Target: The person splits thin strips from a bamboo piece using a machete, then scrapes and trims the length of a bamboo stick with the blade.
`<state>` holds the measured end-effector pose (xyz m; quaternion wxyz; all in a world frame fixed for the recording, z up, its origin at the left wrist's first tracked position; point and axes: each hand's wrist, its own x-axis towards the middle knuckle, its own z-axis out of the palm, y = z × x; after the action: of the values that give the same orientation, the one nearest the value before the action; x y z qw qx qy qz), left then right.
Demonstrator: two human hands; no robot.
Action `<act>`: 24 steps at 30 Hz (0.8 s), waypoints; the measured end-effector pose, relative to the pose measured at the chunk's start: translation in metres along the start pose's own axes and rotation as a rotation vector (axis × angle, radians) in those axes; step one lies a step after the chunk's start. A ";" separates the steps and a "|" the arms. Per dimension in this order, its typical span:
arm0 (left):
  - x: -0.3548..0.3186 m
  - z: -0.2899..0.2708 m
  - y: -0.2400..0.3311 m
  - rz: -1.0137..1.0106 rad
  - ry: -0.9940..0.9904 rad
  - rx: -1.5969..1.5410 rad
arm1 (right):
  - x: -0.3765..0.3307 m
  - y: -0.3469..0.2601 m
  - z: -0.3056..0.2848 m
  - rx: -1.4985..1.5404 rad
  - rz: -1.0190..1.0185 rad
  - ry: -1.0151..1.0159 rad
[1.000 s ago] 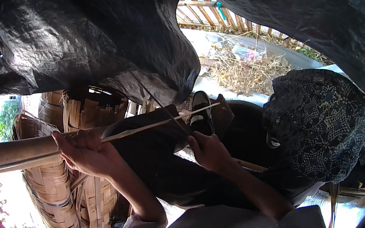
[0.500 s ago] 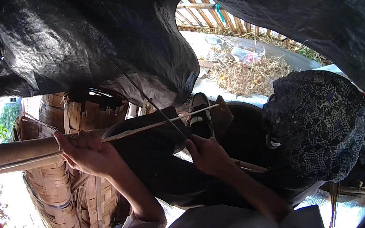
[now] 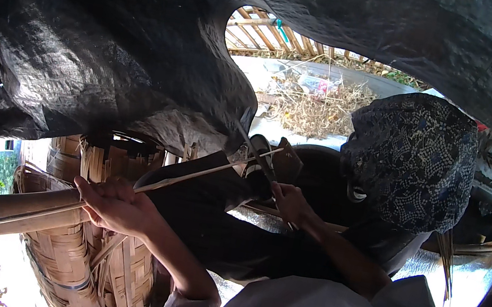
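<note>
My left hand [image 3: 115,204] is closed around a thin strip [image 3: 189,176]. The strip sticks out past my fingers, over my dark trouser leg [image 3: 183,208], and its other end runs along a fat pole [image 3: 20,200]. My right hand [image 3: 291,204] is wrapped tight on a knife [image 3: 266,169]. The knife crosses the strip near its tip; I can't tell if they touch. Woven baskets [image 3: 60,255] stand under my left hand, and a black sheet [image 3: 118,19] hangs ahead.
</note>
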<state>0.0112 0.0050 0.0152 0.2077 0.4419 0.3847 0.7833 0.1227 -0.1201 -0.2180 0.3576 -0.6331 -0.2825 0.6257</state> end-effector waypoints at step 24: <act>-0.002 0.007 -0.003 -0.031 -0.056 -0.093 | 0.043 0.051 0.002 0.124 0.244 0.138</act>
<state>0.0182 0.0089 0.0137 0.2508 0.4474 0.3488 0.7844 0.1185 -0.1155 -0.2847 0.3360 -0.6808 -0.1393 0.6358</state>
